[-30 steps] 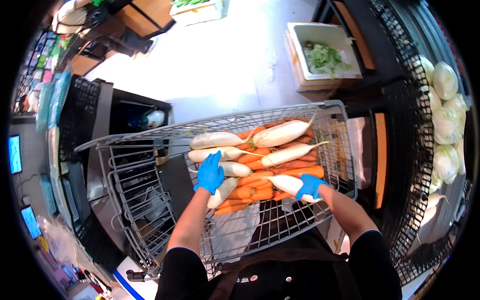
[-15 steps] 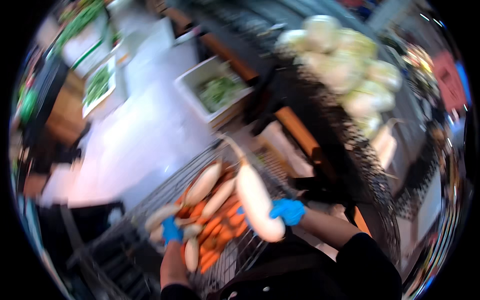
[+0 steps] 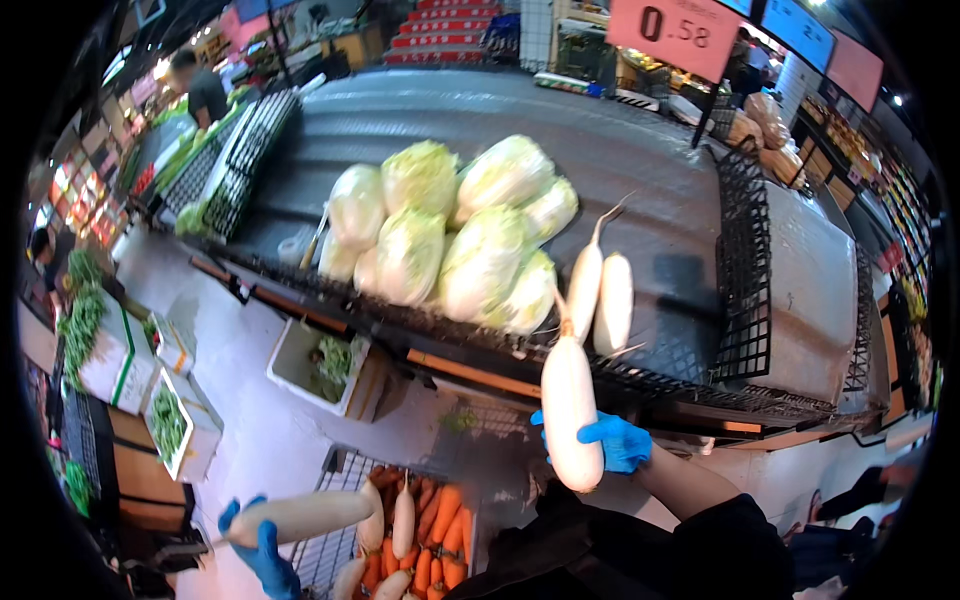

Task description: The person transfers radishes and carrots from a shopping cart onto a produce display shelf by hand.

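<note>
The right hand's grip is around a big white radish, up by the near edge of the stand. The left hand's grip is around another radish, at the left side of the cart with carrots inside. Cabbages and two smaller radishes lie along the stand's near edge.

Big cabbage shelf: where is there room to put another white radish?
There's bare shelf behind the napa cabbages, and more between the two lying daikons and the black mesh divider on the right. It's crowded at the front middle, where the cabbages are piled beside those daikons.
</note>
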`<state>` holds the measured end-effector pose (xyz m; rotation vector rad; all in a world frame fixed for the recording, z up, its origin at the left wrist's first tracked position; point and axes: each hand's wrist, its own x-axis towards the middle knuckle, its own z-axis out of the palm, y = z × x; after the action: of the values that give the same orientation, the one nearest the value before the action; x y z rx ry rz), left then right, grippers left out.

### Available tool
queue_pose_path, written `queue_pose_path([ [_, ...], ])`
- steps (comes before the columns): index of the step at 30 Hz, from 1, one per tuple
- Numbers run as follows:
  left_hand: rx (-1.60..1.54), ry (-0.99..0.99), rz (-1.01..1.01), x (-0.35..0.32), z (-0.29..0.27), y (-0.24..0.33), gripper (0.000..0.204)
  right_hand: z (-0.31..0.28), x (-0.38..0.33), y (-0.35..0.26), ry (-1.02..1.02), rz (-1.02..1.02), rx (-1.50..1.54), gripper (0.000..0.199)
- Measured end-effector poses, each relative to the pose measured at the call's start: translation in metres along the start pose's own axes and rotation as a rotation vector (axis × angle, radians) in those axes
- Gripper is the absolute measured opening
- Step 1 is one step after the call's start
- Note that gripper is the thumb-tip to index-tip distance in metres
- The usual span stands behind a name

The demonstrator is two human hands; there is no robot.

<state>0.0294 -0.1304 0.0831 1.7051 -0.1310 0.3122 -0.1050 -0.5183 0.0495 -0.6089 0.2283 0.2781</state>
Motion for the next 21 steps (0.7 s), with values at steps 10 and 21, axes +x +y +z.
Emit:
queue_pose_path([
  [10,0.279,-0.937,0.244,0.07,0.372,0.137,0.059,-0.011,-0.025,-0.092,0.592,-0.626,-0.06,0.038],
  [21,0.625,-1.18,0.245,0.02,0.418,0.035,0.046,-0.024,0.089,-0.081,1.246,0.127,-1.026,0.091],
])
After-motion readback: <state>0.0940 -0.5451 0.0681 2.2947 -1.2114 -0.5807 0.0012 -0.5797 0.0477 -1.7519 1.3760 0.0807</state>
